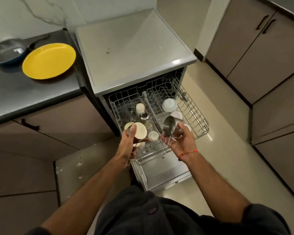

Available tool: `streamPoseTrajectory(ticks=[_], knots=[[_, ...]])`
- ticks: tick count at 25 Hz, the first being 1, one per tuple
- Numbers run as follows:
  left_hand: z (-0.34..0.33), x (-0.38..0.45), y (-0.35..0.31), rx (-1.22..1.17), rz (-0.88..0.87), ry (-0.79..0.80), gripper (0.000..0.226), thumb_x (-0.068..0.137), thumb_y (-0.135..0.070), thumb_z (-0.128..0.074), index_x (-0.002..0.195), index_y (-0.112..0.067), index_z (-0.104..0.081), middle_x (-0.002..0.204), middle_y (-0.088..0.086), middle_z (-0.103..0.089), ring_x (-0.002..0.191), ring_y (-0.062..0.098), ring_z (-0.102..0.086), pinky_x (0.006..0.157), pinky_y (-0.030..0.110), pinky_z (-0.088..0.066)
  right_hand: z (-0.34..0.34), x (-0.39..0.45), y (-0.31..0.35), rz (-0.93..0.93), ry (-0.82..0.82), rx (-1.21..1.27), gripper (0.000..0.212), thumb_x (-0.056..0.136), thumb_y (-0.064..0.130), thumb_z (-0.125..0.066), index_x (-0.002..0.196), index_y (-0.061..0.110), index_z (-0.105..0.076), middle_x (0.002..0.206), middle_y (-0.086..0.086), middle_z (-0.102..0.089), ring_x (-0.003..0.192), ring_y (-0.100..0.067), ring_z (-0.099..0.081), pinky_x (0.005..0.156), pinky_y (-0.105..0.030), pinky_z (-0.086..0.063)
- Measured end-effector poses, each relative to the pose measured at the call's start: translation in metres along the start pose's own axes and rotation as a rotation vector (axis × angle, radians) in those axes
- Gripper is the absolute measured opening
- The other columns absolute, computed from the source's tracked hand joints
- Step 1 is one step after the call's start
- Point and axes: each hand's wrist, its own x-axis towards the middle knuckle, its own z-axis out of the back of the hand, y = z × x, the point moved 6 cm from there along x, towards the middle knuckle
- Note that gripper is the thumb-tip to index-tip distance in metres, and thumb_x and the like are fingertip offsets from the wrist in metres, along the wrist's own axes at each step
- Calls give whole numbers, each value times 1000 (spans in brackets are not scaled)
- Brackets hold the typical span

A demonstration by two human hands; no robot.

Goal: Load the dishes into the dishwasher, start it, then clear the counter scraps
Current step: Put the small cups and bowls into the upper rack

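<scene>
While the dishwasher (137, 53) stands open with its upper rack (190, 106) pulled out, both hands hover over the rack's front. Right hand (180, 141) curls around a steel measuring cup (169, 127), wire handle hanging down. Left hand (128, 141) grips a steel cup (139, 132), thumb on its rim. Cups and a white bowl (169, 104) sit upside down in the rack. Farther left, a yellow plate (48, 61) and pan (7, 50) rest on the counter (24, 94).
</scene>
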Motion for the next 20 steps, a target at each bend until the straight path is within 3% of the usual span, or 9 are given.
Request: streamPoseTrajectory(ticks=[2,4,8,12,16,20], knots=[[19,33,-11,17,31,-33,36,104,-55,-42,121,-23,-38,101,8,-78,39,16,-39,38,21,-30,-22,28,-1,-5,-74,-61,27,90,33,-67,74,11,-62,74,-12,-70,90,-39,-60,84,-50,-53],[34,65,-18,34,85,-54,31,107,-48,-40,117,-19,-36,98,8,-78,44,20,-51,39,23,-37,-39,52,-2,5,-139,-96,30,89,37,-69,87,8,-64,78,-13,-72,86,-35,-60,78,-46,-55],[51,127,-25,116,213,-52,38,105,-48,-43,124,-17,-36,103,12,-63,62,17,-56,42,27,-43,-61,99,3,20,-214,-79,29,86,29,-72,101,7,-63,95,-15,-63,91,-33,-61,80,-48,-59],[41,179,-36,180,253,8,33,105,-39,-49,125,-15,-38,98,8,-55,60,14,-53,41,27,-45,-61,140,15,42,-216,-107,25,88,22,-69,109,9,-61,95,-12,-57,92,-25,-59,84,-43,-59],[21,222,-43,109,247,29,32,104,-37,-52,127,-18,-41,103,11,-64,66,20,-66,61,39,-61,-50,183,39,94,-256,-295,49,85,21,-69,129,6,-54,93,-10,-59,93,-23,-56,83,-42,-58],[-15,282,-47,193,201,16,48,105,-45,-47,149,-28,-37,120,0,-62,99,17,-62,84,38,-50,-34,225,70,186,-358,-482,69,80,24,-77,141,20,-45,107,-10,-63,93,-22,-67,84,-42,-59]])
